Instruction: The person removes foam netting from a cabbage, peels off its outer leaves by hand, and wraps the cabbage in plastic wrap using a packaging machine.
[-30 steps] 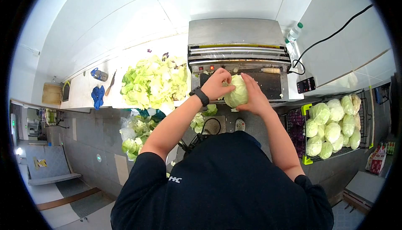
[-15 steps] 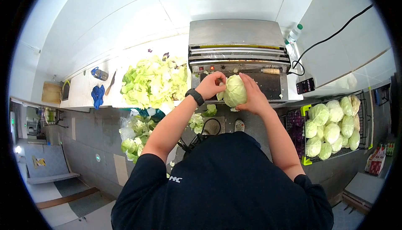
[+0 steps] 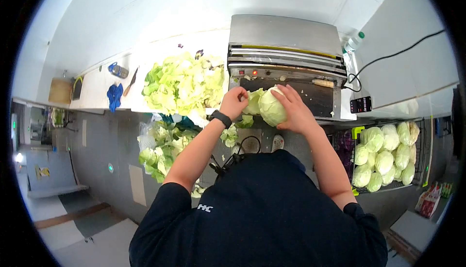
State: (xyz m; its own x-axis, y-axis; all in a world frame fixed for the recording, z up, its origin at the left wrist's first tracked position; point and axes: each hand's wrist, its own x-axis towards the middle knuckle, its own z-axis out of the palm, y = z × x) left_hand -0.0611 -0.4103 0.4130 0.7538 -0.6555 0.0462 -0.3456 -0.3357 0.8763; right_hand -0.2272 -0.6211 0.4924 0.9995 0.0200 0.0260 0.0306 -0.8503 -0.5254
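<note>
A pale green cabbage point(image 3: 271, 109) is held above the front edge of a steel film-wrapping machine point(image 3: 285, 33). My right hand point(image 3: 296, 111) cups its right side with the fingers over the top. On the other side, my left hand point(image 3: 235, 103), with a black watch at the wrist, pinches the edge of an outer cabbage leaf point(image 3: 254, 102). That leaf stands away from the head; whether it is still attached at its base is hidden. A wooden-handled knife point(image 3: 323, 83) lies on the machine's dark plate behind the cabbage, among small leaf scraps.
Loose leaves point(image 3: 184, 85) are heaped on the white counter to the left, near another knife point(image 3: 131, 82) and a blue cloth point(image 3: 114, 97). More leaves point(image 3: 162, 150) fill a bag below. Wrapped cabbages point(image 3: 384, 161) sit in a crate at right. A phone point(image 3: 360, 104) and bottle point(image 3: 354, 42) stand beside the machine.
My left hand has moved left from the cabbage, drawing the leaf outward. The right hand still holds the cabbage. The whole view has shifted slightly.
</note>
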